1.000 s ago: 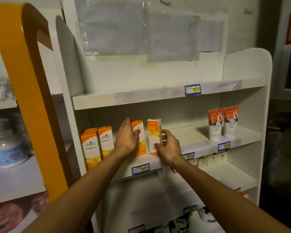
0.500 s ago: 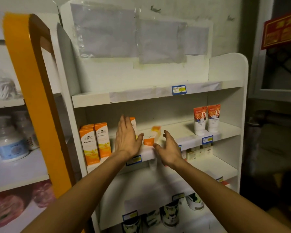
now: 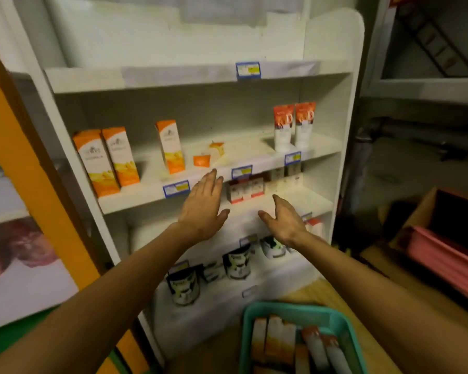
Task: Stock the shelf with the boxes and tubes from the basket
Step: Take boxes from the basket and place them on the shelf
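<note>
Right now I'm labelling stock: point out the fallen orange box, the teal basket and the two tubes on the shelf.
fallen orange box (image 3: 202, 160), head view, its end face.
teal basket (image 3: 289, 308), head view, far rim.
two tubes (image 3: 295, 125), head view, between them.

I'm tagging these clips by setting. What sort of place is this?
Most likely a small shop: a white shelf unit with price labels along its edges, matching orange boxes faced outward, and a teal basket of stock on the floor.
</note>
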{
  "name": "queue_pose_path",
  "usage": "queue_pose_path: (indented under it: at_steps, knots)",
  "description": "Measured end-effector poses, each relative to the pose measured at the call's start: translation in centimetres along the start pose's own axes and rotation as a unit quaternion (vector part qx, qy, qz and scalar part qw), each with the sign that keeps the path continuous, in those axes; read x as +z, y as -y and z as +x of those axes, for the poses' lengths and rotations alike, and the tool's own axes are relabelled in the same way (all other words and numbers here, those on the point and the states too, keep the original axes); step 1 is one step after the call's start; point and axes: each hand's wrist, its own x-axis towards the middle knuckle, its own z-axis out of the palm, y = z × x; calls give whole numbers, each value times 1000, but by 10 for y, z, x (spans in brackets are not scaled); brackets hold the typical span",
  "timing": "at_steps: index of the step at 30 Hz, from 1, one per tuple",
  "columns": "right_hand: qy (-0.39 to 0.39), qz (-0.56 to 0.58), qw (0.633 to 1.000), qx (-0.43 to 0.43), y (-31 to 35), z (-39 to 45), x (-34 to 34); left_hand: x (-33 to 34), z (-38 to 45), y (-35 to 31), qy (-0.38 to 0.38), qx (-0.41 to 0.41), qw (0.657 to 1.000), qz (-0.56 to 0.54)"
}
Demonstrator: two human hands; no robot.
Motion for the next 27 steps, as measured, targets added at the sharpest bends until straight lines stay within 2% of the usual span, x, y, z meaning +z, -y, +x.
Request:
queue_pose_path:
  at_steps: [4,9,14,19,23,27]
  knots:
    - [58,-133,989,20,-67,-36,28,61,-30,-25,121,55,991,9]
    - [160,-218,960,73,-136,-80,68,140,-60,-51,255,83,963,7]
    - [227,-205,943,132,-192,-106,110,202,-80,-72,394,69,916,-21]
    - [284,-170,924,191,-241,-119,154,255,-91,-87,462,76,883,-29]
    - [306,-104,921,220,-272,-129,187,296,-95,-98,518,63,848,-90]
    - [312,-53,914,255,-296,-139,218,340,-99,-105,534,23,843,-64]
